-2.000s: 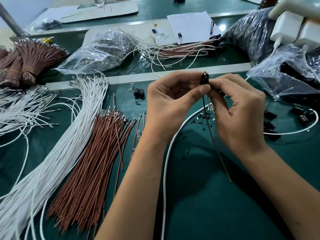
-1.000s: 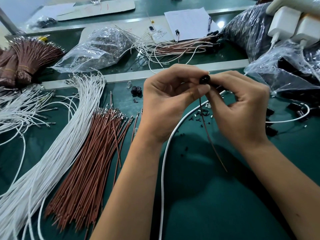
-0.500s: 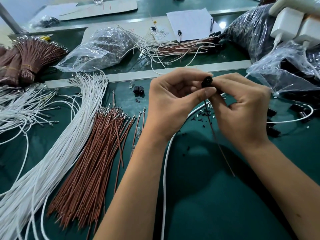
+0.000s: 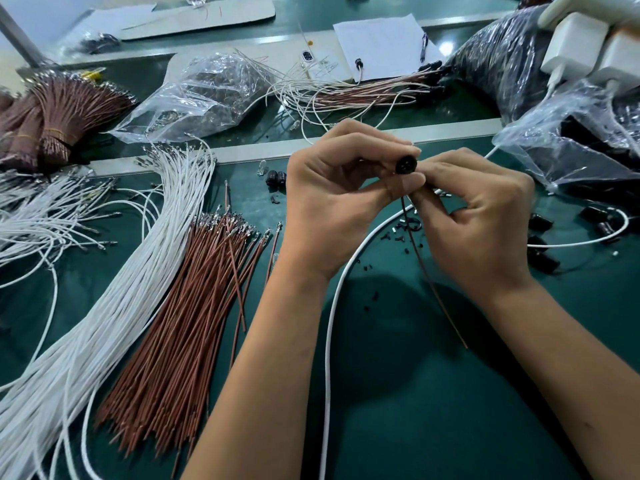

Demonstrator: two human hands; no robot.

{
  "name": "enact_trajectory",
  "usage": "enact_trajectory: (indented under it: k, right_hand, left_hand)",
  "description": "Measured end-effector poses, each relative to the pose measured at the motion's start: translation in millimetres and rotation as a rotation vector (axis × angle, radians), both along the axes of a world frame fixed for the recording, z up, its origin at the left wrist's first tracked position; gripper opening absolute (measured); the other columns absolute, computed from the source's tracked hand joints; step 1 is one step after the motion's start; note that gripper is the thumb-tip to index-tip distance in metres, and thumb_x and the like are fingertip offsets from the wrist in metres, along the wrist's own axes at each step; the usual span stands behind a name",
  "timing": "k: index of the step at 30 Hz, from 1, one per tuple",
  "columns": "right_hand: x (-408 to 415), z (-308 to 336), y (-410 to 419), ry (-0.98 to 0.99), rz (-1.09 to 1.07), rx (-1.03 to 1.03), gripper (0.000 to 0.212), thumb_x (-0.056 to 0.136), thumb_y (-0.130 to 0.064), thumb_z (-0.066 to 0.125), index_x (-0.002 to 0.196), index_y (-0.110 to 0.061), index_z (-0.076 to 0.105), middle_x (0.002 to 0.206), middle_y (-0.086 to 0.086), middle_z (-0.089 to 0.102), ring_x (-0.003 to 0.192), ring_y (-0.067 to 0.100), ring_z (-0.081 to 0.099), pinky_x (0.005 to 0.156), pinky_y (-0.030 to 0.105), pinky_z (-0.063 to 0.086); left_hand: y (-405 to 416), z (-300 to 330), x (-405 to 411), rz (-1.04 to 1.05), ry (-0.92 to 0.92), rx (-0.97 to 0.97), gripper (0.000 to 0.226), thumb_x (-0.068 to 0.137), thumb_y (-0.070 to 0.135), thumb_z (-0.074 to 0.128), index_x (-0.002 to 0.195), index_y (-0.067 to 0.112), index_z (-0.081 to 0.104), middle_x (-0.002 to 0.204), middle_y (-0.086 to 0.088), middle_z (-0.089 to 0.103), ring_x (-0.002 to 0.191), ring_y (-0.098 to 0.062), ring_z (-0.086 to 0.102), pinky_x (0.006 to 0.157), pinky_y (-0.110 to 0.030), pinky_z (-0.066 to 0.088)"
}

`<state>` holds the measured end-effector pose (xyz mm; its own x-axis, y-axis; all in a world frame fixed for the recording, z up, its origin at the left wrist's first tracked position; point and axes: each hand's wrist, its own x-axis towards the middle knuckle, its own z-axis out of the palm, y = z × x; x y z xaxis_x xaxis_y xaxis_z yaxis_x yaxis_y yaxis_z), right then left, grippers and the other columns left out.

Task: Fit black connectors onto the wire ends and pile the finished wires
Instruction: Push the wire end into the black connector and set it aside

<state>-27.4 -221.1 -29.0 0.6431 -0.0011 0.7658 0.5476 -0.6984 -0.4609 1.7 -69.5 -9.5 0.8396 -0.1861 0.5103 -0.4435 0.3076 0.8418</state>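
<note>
Your left hand (image 4: pixel 332 199) pinched the black connector (image 4: pixel 404 165) at center; your right hand (image 4: pixel 474 220) gripped its brown wire (image 4: pixel 436 289). Loose brown wires (image 4: pixel 187 306) lay at 8 o'clock on the surface (image 4: pixel 450 410).

Tabletop (image 4: pixel 433 410) is showing dark green. Connector (image 4: pixel 404 166) is reading black; wire bundles are lying white (image 4: pixel 114 306) and reddish-brown (image 4: pixel 180 327). Paper sheet (image 4: pixel 381 46) is appearing plain white.

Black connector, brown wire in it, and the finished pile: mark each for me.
Black connector (image 4: pixel 404 165), head view, on its round face with the holes.
Brown wire (image 4: pixel 437 295), head view, on the free length hanging below the hands.
Finished pile (image 4: pixel 367 93), head view, on the brown strands mid-pile.
</note>
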Motion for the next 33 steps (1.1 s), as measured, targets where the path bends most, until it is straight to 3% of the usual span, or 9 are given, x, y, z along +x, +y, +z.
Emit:
enact_trajectory:
  k: [9, 12, 20, 23, 27, 30, 33]
  right_hand:
    - [-0.5, -0.5, 0.3, -0.004, 0.009, -0.009, 0.015, 0.092, 0.001, 0.071, 0.1, -0.007, 0.081, 0.087, 0.005, 0.075, 0.079, 0.025, 0.069, 0.07, 0.04, 0.054]
    - [0.7, -1.2, 0.2, -0.005, 0.009, -0.017, 0.013, 0.093, -0.001, 0.07, 0.1, -0.006, 0.081, 0.088, 0.006, 0.075, 0.079, 0.025, 0.068, 0.071, 0.039, 0.054]
    - [7.1, -4.2, -0.6, 0.096, 0.051, -0.025, 0.008, 0.094, -0.008, 0.074, 0.095, -0.004, 0.081, 0.083, 0.005, 0.073, 0.073, 0.021, 0.065, 0.068, 0.029, 0.051]
    - [10.4, -3.2, -6.1, 0.148, 0.07, 0.009, 0.013, 0.096, -0.016, 0.075, 0.094, -0.004, 0.081, 0.081, 0.003, 0.073, 0.072, 0.017, 0.066, 0.068, 0.032, 0.053]
    - [20.6, -1.2, -36.8, 0.158, -0.236, 0.136, 0.033, 0.105, -0.03, 0.058, 0.094, -0.008, 0.08, 0.078, 0.0, 0.075, 0.071, 0.017, 0.07, 0.071, 0.035, 0.056]
    - [27.4, -6.7, -55.4, 0.333, -0.386, 0.046, 0.025, 0.099, -0.024, 0.061, 0.094, -0.009, 0.08, 0.084, 0.008, 0.077, 0.079, 0.027, 0.069, 0.079, 0.034, 0.051]
    - [27.4, -9.5, -50.4, 0.442, -0.356, -0.064, 0.016, 0.095, -0.025, 0.07, 0.093, -0.013, 0.081, 0.089, 0.007, 0.078, 0.08, 0.022, 0.066, 0.078, 0.025, 0.045]
  left_hand:
    - [1.5, 0.0, -0.6, -0.023, -0.027, 0.023, 0.041, 0.069, -0.02, 0.078, 0.105, -0.002, 0.069, 0.094, -0.015, 0.063, 0.086, -0.024, 0.063, 0.079, -0.032, 0.051]
    - [2.6, -1.4, 1.0, -0.035, -0.024, 0.031, 0.041, 0.07, -0.02, 0.077, 0.107, -0.004, 0.068, 0.095, -0.015, 0.063, 0.086, -0.021, 0.063, 0.079, -0.029, 0.05]
    - [7.8, -10.8, 6.7, -0.009, 0.095, 0.034, 0.038, 0.075, -0.018, 0.074, 0.108, 0.0, 0.069, 0.089, -0.014, 0.07, 0.083, -0.014, 0.068, 0.078, -0.025, 0.053]
    - [6.5, -13.3, 8.2, 0.038, 0.211, -0.008, 0.027, 0.08, -0.01, 0.074, 0.106, -0.003, 0.071, 0.084, -0.008, 0.075, 0.075, -0.013, 0.07, 0.07, -0.019, 0.053]
    - [10.0, -16.5, 13.4, 0.131, 0.3, 0.013, 0.016, 0.088, 0.007, 0.073, 0.104, 0.005, 0.072, 0.081, -0.006, 0.077, 0.066, -0.016, 0.068, 0.063, -0.021, 0.052]
    - [11.2, -22.0, 15.9, 0.188, 0.333, 0.046, 0.012, 0.088, 0.005, 0.075, 0.099, 0.003, 0.074, 0.078, -0.007, 0.077, 0.065, -0.012, 0.069, 0.062, -0.02, 0.053]
    - [10.0, -26.8, 17.0, 0.204, 0.369, 0.094, 0.015, 0.082, 0.003, 0.081, 0.095, 0.002, 0.074, 0.076, -0.006, 0.077, 0.067, -0.014, 0.072, 0.065, -0.021, 0.056]
